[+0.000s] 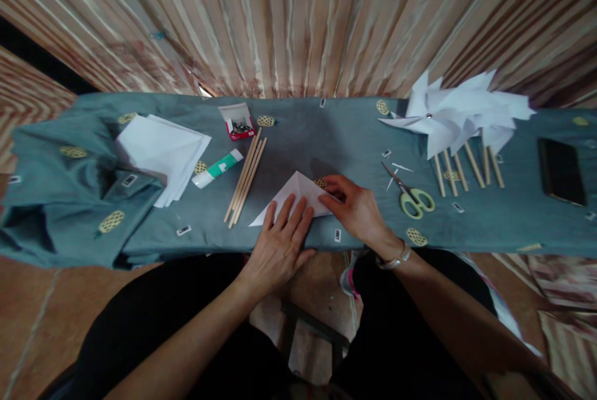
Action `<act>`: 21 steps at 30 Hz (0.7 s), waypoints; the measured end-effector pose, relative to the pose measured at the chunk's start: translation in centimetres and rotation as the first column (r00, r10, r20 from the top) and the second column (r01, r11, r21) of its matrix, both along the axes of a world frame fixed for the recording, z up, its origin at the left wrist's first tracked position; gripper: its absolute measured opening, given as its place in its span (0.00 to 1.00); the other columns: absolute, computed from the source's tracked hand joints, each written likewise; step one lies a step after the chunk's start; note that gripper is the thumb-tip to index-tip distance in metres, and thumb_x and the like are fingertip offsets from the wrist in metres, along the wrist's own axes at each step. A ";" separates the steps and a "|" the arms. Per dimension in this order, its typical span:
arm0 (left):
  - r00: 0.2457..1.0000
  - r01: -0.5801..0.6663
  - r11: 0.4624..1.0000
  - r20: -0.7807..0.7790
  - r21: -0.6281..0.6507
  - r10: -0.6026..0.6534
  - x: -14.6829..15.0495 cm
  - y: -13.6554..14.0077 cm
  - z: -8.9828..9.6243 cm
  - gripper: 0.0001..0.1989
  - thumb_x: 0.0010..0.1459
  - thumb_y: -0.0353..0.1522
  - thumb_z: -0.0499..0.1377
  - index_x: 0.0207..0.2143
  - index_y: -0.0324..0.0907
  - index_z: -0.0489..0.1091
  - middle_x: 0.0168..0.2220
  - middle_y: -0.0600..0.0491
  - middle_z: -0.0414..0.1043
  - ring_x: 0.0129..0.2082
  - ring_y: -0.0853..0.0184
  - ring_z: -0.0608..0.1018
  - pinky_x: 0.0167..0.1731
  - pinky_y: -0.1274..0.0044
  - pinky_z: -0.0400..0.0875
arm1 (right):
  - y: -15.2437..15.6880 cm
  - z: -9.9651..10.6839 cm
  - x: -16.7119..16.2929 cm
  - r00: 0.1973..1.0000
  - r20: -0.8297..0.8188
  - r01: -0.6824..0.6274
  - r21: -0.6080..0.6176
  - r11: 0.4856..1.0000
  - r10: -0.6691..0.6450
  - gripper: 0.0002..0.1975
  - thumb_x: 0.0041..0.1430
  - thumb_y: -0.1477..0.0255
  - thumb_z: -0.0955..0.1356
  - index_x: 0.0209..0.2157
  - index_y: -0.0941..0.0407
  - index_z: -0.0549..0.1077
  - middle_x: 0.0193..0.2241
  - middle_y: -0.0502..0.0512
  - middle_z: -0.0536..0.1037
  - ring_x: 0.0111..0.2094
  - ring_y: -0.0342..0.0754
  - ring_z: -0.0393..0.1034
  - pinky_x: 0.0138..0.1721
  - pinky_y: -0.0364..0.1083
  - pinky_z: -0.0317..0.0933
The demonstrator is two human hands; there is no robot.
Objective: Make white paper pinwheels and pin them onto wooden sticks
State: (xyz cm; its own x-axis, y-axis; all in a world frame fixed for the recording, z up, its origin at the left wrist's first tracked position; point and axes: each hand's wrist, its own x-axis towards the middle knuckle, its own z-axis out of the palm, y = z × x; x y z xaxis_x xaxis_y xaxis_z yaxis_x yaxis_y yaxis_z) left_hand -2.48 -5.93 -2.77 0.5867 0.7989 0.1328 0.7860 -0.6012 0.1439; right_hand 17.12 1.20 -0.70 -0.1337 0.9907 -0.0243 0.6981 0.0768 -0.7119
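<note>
A sheet of white paper point(298, 185), folded into a triangle with its peak pointing away from me, lies near the table's front edge. My left hand point(282, 241) rests flat on it, fingers spread over its left and middle part. At the triangle's right corner, my right hand point(357, 207) pinches the paper between thumb and fingers; that corner is partly hidden. Left of the paper lie several thin wooden sticks point(246, 179). Scissors point(410, 195) with green handles sit to the right of my right hand, beside small paper slivers point(396, 171).
A glue stick point(218, 168) and stacked white paper sheets point(163, 145) lie at left. Behind the sticks stands an open red box point(240, 126) of small metal pins. Several white paper pinwheels point(459, 111) on sticks and a black phone point(561, 171) are at right. Curtains point(289, 20) hang behind the cloth-covered table point(354, 139).
</note>
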 end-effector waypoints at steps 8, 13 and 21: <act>1.000 -0.015 1.000 -0.009 0.006 0.015 0.1 0.0 0.0 0.36 0.66 0.47 0.52 0.67 0.33 0.53 0.68 0.35 0.55 0.70 0.43 0.54 0.65 0.49 0.50 | 0.2 0.0 -0.2 1.000 -0.003 0.017 -0.002 1.000 -0.017 0.16 0.56 0.70 0.71 0.47 0.54 0.76 0.36 0.53 0.84 0.34 0.50 0.79 0.38 0.48 0.70; 1.000 -0.021 1.000 -0.005 -0.010 0.021 0.1 0.0 -0.1 0.36 0.66 0.46 0.53 0.68 0.33 0.52 0.69 0.34 0.53 0.70 0.43 0.53 0.65 0.48 0.50 | 0.3 0.0 -0.3 0.999 0.006 0.034 -0.007 0.999 -0.034 0.15 0.56 0.70 0.71 0.46 0.53 0.76 0.36 0.53 0.84 0.34 0.49 0.79 0.38 0.48 0.70; 1.000 -0.017 1.000 -0.006 0.000 0.017 0.1 0.0 -0.2 0.37 0.65 0.46 0.54 0.68 0.33 0.51 0.69 0.32 0.52 0.70 0.42 0.53 0.65 0.48 0.50 | 0.4 0.0 -0.4 0.999 0.013 0.038 0.001 0.999 -0.038 0.14 0.56 0.70 0.71 0.46 0.53 0.76 0.36 0.52 0.84 0.34 0.49 0.79 0.38 0.48 0.70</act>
